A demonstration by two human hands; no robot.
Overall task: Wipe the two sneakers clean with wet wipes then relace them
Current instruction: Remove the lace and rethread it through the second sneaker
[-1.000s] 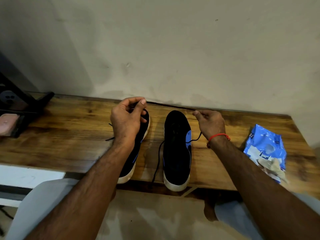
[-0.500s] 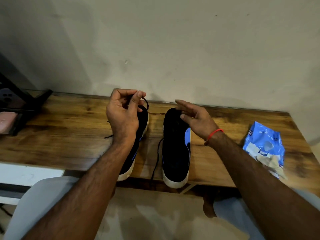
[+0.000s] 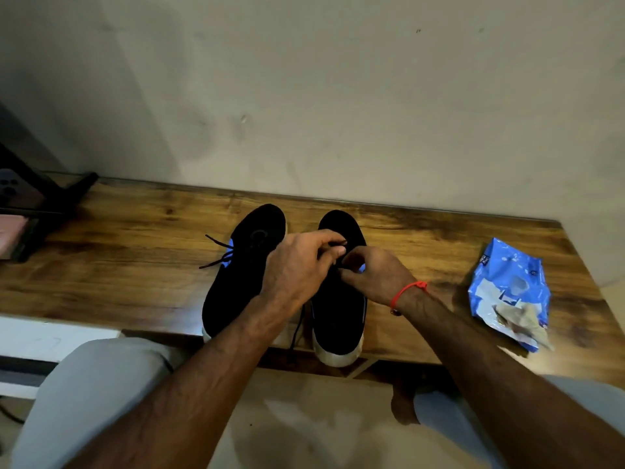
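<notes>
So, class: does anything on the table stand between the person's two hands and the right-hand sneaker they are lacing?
Nothing visible does. The left hand and right hand are already over the right sneaker, pinching its lace.

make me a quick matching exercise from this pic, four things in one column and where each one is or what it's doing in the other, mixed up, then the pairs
1. left sneaker
2. right sneaker
3. wipes packet
4. red thread band

a. on the right wrist
b. lies on the table's right part
c. both hands work over it
d. loose lace ends stick out to its left

Pairs: 1-d, 2-c, 3-b, 4-a
</notes>
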